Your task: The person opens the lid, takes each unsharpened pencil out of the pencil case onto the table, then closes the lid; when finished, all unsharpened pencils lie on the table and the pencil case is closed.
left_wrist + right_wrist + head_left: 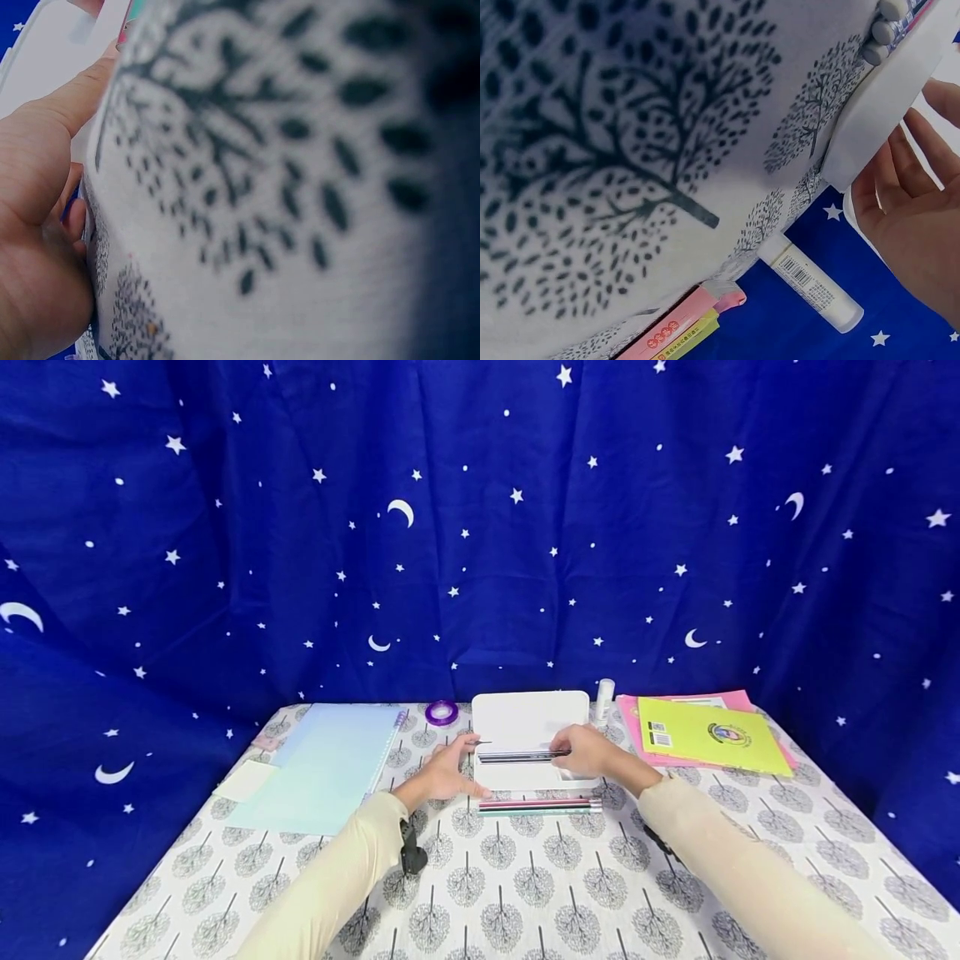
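A white open case (525, 718) lies at the table's middle back, with a few dark pencils (517, 757) lying across it. My right hand (564, 758) pinches their right ends over the case. My left hand (467, 756) lies at the case's left edge with fingers straight, close to the pencil tips. In the left wrist view its thumb (71, 94) touches the white case (41, 56). The right wrist view shows my right hand's fingers (911, 161) reaching past the case wall (885, 97). Several coloured pencils (538, 807) lie on the cloth just in front of the case.
A pale blue notebook (330, 764) lies at the left with a sticky-note pad (246, 779). A purple tape roll (441, 712) and a glue stick (604, 696) flank the case. Yellow and pink booklets (708, 735) sit at the right. A starry blue curtain hangs behind.
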`<state>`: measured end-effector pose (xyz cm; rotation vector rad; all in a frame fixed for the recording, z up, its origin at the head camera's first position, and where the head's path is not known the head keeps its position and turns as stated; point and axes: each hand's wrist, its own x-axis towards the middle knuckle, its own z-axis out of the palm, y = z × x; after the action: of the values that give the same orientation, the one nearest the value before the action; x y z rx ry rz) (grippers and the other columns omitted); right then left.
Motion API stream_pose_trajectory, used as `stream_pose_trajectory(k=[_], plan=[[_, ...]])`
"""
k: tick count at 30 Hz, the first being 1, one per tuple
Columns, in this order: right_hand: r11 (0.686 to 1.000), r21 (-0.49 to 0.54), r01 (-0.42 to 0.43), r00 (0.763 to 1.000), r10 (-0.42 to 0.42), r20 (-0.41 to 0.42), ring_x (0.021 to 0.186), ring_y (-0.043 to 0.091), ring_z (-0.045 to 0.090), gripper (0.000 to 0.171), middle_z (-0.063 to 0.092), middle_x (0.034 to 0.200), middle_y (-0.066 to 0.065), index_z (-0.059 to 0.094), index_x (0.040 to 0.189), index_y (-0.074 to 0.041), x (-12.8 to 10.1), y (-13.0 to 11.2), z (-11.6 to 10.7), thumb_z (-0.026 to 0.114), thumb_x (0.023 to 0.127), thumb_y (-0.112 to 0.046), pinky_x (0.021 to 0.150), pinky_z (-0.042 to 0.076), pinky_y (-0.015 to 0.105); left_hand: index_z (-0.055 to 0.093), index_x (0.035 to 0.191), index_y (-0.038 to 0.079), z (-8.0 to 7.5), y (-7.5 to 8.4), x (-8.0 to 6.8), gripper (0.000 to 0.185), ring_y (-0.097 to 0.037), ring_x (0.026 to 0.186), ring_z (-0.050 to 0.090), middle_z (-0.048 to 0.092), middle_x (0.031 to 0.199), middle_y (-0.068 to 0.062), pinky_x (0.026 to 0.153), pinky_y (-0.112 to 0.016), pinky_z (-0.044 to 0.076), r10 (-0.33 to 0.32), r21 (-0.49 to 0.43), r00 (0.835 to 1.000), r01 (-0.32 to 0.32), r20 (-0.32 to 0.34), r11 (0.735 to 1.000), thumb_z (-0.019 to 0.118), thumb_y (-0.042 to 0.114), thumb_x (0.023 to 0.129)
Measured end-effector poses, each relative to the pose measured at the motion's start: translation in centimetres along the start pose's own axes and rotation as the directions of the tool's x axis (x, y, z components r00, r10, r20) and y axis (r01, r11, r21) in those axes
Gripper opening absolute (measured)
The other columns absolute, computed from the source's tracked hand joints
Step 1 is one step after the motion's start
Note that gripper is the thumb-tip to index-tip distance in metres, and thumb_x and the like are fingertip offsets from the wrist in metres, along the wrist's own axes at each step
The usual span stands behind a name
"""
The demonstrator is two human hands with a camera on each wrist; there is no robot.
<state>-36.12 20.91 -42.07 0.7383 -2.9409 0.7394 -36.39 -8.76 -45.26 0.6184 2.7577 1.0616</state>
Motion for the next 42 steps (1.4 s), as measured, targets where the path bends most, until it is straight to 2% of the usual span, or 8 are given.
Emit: stream_pose_trajectory(k=[7, 15, 22, 32, 42], plan=[[0.999, 0.005, 0.038, 0.999, -0.039, 0.003, 0.087, 0.023, 0.068, 0.018, 0.073, 0.090, 0.007, 0.072, 0.100, 0.001, 0.23, 0.19, 0.27, 0.069, 0.085, -0.008, 0.086, 0.055, 0.043, 0.033, 0.152, 0.026, 0.11, -0.16, 0.05, 0.109, -0.027, 0.134, 0.037, 0.048, 0.149, 0.002, 0.113, -0.056, 0.020, 0.001, -0.010, 1.000, -0.001, -0.006, 1.000, 0.091, 0.046, 0.061], [0.997, 0.053, 0.050, 0.998, -0.049, -0.026, 0.080, 0.021, 0.069, 0.010, 0.074, 0.085, 0.005, 0.075, 0.091, -0.003, 0.04, 0.10, 0.22, 0.071, 0.082, -0.004, 0.079, 0.056, 0.041, 0.033, 0.152, 0.027, 0.19, -0.12, 0.05, 0.108, -0.027, 0.133, 0.038, 0.049, 0.148, 0.002, 0.112, -0.056, 0.023, 0.007, -0.006, 1.000, -0.007, -0.010, 1.000, 0.091, 0.045, 0.062], [0.992, 0.071, 0.103, 0.994, -0.101, -0.039, 0.078, 0.019, 0.068, 0.008, 0.074, 0.084, 0.003, 0.076, 0.088, -0.003, -0.22, 0.15, 0.43, 0.069, 0.083, -0.002, 0.076, 0.057, 0.039, 0.035, 0.151, 0.027, 0.17, 0.21, -0.27, 0.107, -0.026, 0.133, 0.037, 0.049, 0.148, 0.001, 0.111, -0.053, 0.024, -0.005, -0.029, 1.000, 0.004, -0.006, 1.000, 0.092, 0.043, 0.062], [0.987, 0.017, 0.160, 0.985, -0.158, -0.064, 0.074, 0.012, 0.063, 0.008, 0.071, 0.082, 0.001, 0.073, 0.084, -0.006, -0.26, 0.43, 0.49, 0.068, 0.086, 0.000, 0.071, 0.055, 0.033, 0.034, 0.151, 0.028, 0.19, 0.14, -0.28, 0.108, -0.026, 0.133, 0.037, 0.049, 0.147, 0.002, 0.112, -0.055, 0.023, -0.004, -0.033, 1.000, 0.003, -0.013, 0.999, 0.092, 0.043, 0.062], [0.994, 0.013, 0.111, 0.991, -0.110, -0.083, 0.077, 0.012, 0.062, 0.008, 0.070, 0.082, -0.001, 0.073, 0.089, -0.005, -0.59, 0.38, 0.64, 0.066, 0.090, 0.000, 0.074, 0.055, 0.034, 0.033, 0.152, 0.029, 0.27, -0.04, -0.06, 0.109, -0.025, 0.134, 0.037, 0.048, 0.148, 0.004, 0.113, -0.053, 0.021, -0.008, -0.006, 1.000, 0.008, -0.010, 1.000, 0.091, 0.046, 0.061]])
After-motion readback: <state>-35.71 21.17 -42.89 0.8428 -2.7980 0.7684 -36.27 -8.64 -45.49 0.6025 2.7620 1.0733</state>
